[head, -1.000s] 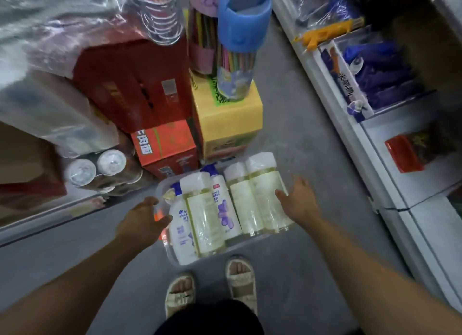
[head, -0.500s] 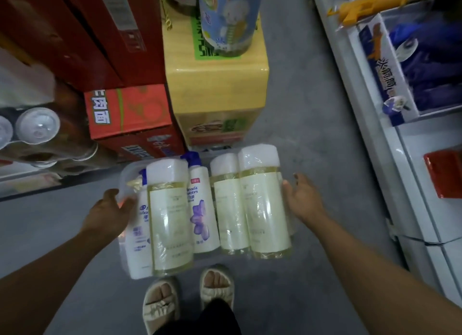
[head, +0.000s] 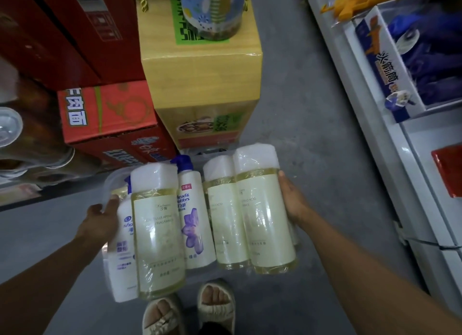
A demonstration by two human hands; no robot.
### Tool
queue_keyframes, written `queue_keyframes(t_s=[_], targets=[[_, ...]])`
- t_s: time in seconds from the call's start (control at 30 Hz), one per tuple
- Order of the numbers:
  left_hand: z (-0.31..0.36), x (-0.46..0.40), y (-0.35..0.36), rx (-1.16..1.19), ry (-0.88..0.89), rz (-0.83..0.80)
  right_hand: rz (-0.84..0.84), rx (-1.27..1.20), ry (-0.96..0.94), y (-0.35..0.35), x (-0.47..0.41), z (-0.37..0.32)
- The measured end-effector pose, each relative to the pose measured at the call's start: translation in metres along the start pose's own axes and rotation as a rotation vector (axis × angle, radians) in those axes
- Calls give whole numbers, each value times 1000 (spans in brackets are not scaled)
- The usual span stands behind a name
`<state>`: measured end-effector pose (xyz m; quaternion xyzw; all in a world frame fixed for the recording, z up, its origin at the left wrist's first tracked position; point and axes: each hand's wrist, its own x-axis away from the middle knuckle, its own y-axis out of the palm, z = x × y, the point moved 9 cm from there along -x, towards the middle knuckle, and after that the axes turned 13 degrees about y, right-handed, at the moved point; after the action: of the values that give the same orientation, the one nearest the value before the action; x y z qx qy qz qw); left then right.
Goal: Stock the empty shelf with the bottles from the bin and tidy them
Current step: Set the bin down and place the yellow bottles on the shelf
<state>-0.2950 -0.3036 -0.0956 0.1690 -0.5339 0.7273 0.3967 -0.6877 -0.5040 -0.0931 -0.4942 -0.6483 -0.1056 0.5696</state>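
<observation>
The left hand [head: 100, 219] grips the left edge of a clear bin [head: 111, 184], fingers curled over its rim; the right hand [head: 291, 199] grips the right side, its fingers hidden behind the bottles. The bin is held above the grey floor [head: 300, 109], over two sandalled feet [head: 190, 309]. In it lie five bottles side by side, caps pointing away: three pale yellow bottles [head: 265, 222] with white caps, wrapped in film, and two white shampoo bottles [head: 193, 224] with blue caps between and beside them. Ahead stand a yellow box [head: 200, 72] and a red box [head: 107, 112]. A white shelf [head: 410, 159] runs along the right, holding a blue toy box [head: 390, 67].
</observation>
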Motion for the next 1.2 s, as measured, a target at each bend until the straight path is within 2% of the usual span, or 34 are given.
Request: queue_keyframes(t_s=[0.47, 0.73, 0.87, 1.2], targets=[[5, 14, -3, 73, 75, -53, -2, -100, 55, 8, 2, 1], [7, 12, 1, 69, -3, 33, -108, 22, -16, 12, -13, 1], [-9, 1, 2, 46, -27, 37, -149, 44, 17, 12, -4, -7], [-2, 17, 8, 200, -18, -2, -219, -68, 94, 19, -21, 7]])
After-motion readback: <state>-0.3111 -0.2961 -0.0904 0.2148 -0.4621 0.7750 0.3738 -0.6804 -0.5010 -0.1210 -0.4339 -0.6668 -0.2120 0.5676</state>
